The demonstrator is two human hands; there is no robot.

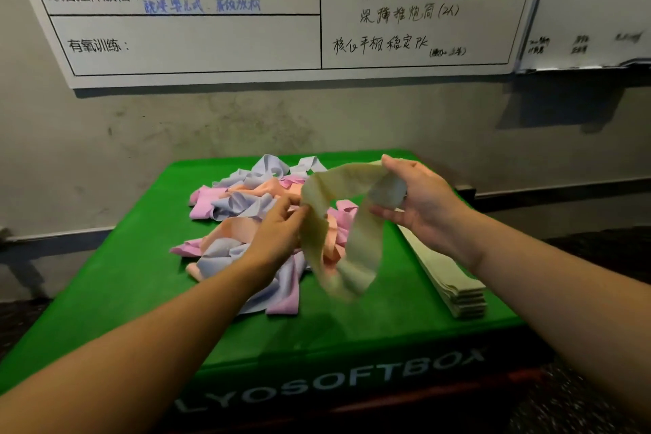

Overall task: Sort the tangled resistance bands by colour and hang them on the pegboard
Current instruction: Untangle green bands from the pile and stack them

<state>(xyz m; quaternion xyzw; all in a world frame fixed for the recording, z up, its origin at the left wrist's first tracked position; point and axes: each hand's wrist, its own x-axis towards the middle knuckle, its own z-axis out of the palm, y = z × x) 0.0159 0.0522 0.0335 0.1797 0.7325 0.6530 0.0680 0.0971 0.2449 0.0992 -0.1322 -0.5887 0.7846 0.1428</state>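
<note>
Pale Green Band Held Above the Sorting Surface

Surroundings: a green soft box [105,292] stands against a grey wall carrying a whiteboard [197,28] with handwritten text. On the box top lies a tangled pile of bands [239,222] in pink, peach and lavender; a flat stack of folded pale green bands [454,289] lies along the right side.

Hands: the right hand [415,201] has its fingers curled round the upper end of a pale green band [338,232]. The left hand [278,236] pinches the same band at its left edge, above the pile.

Task item: the band hangs in a loose, twisted loop between both hands, its lower part blurred
</note>
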